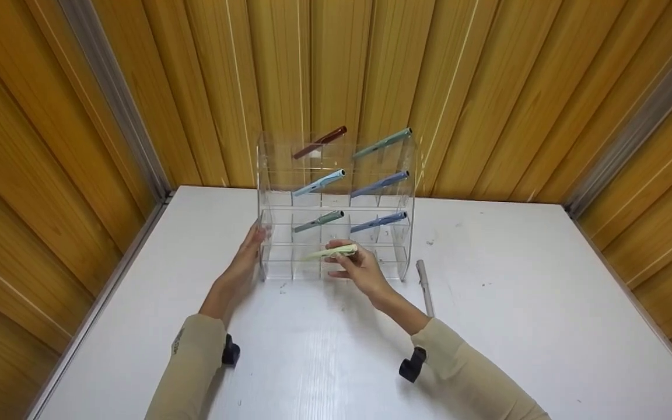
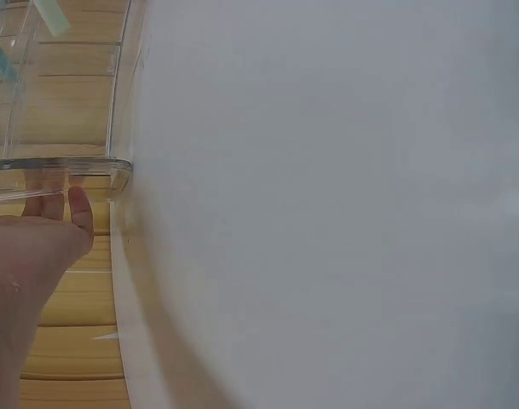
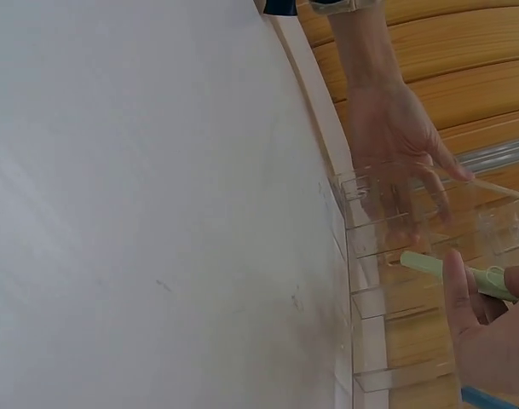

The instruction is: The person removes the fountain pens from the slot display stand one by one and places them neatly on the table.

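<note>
A clear acrylic pen rack [image 1: 336,207] stands upright on the white table. Flat against its left side panel rests my left hand [image 1: 245,254]; through the plastic, the left wrist view shows its fingers touching the panel. My right hand [image 1: 365,274] pinches a pale yellow-green pen [image 1: 339,251] between thumb and fingers at the lowest tier, left of centre. In the right wrist view the pen's narrow end [image 3: 425,264] points away from the right hand, into the rack. Whether that end touches the shelf, I cannot tell.
Several pens slant in the rack: dark red [image 1: 320,142], teal [image 1: 382,143], light blue [image 1: 318,183], violet-blue [image 1: 380,184], green [image 1: 318,222] and blue [image 1: 380,221]. A grey pen [image 1: 424,287] lies on the table [image 1: 517,326] to the right. Wood-patterned walls [image 1: 336,70] enclose it.
</note>
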A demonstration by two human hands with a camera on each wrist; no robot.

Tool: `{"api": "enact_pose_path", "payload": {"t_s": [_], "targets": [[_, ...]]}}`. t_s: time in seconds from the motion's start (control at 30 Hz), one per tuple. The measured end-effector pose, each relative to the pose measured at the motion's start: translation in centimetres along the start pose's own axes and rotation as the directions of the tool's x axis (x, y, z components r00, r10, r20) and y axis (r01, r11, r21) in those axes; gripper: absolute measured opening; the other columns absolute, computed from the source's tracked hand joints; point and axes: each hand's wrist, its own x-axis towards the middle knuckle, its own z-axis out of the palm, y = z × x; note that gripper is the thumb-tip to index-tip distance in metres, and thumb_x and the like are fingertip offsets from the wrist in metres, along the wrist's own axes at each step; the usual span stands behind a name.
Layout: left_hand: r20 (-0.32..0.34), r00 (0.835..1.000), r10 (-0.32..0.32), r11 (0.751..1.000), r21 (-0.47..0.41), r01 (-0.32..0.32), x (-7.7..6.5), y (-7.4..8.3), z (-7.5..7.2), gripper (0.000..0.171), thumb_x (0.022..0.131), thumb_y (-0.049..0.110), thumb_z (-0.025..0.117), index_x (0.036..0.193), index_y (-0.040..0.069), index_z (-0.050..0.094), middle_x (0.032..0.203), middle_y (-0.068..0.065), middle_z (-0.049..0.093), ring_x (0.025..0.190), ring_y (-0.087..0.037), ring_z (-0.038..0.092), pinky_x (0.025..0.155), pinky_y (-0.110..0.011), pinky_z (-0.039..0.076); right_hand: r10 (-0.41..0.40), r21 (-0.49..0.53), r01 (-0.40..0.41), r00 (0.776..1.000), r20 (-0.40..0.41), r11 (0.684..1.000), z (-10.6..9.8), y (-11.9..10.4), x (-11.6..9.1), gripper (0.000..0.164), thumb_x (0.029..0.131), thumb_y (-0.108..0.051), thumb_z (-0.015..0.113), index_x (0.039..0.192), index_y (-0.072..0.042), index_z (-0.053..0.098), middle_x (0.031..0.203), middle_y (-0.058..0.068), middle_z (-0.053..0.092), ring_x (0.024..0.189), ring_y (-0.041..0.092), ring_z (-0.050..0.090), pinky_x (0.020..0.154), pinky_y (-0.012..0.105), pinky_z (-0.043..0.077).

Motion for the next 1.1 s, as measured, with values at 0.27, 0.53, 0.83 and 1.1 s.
{"api": "enact_pose_path", "payload": {"t_s": [0.27, 0.53, 0.83, 1.1], "targets": [[0.008, 1.0, 0.0, 1.0, 0.002, 0.0, -0.2, 0.4, 0.2, 0.071, 0.112, 0.057, 0.028, 0.169, 0.031, -0.004, 0.178, -0.003, -0.006, 0.164, -0.026, -0.015, 0.132, -0.054, -0.009, -0.061, -0.007, 0.061, 0.994, -0.087, 0.998, -2.2, -1.8, -1.6, 0.042, 0.111, -0.005, 0.049, 0.151, 0.005, 0.045, 0.145, 0.026, 0.059, 0.112, 0.011, 0.068, 0.095, 0.027, 0.061], [0.04, 0.999, -0.025, 1.0, 0.0, 0.025, -0.1, 0.6, -0.2, 0.073, 0.111, 0.059, 0.03, 0.169, 0.032, -0.006, 0.178, -0.004, -0.004, 0.164, -0.03, -0.013, 0.132, -0.058, -0.007, -0.052, -0.063, 0.043, 0.988, -0.144, 0.997, -4.6, -2.3, -2.9, 0.046, 0.112, -0.01, 0.048, 0.157, -0.003, 0.042, 0.137, 0.02, 0.065, 0.111, 0.011, 0.068, 0.095, 0.026, 0.059], [0.022, 1.0, -0.011, 0.995, 0.103, 0.008, 0.0, 0.7, -0.6, 0.076, 0.109, 0.063, 0.029, 0.17, 0.03, -0.005, 0.178, -0.006, -0.002, 0.165, -0.031, -0.004, 0.133, -0.055, 0.003, -0.041, 0.003, 0.042, 0.989, -0.146, 0.999, -7.1, -2.6, -4.0, 0.057, 0.111, -0.007, 0.048, 0.165, -0.006, 0.029, 0.13, 0.016, 0.067, 0.118, 0.016, 0.071, 0.106, 0.035, 0.057], [0.025, 0.999, -0.019, 0.995, 0.098, 0.017, -0.1, 0.7, -1.0, 0.072, 0.11, 0.06, 0.031, 0.17, 0.033, 0.0, 0.178, -0.005, 0.002, 0.165, -0.033, 0.004, 0.133, -0.056, 0.011, 0.003, -0.029, -0.01, 0.974, -0.227, 1.0, -9.4, -3.3, -5.2, 0.057, 0.112, -0.01, 0.046, 0.166, -0.011, 0.028, 0.122, 0.01, 0.063, 0.111, 0.014, 0.072, 0.1, 0.032, 0.06]]}}
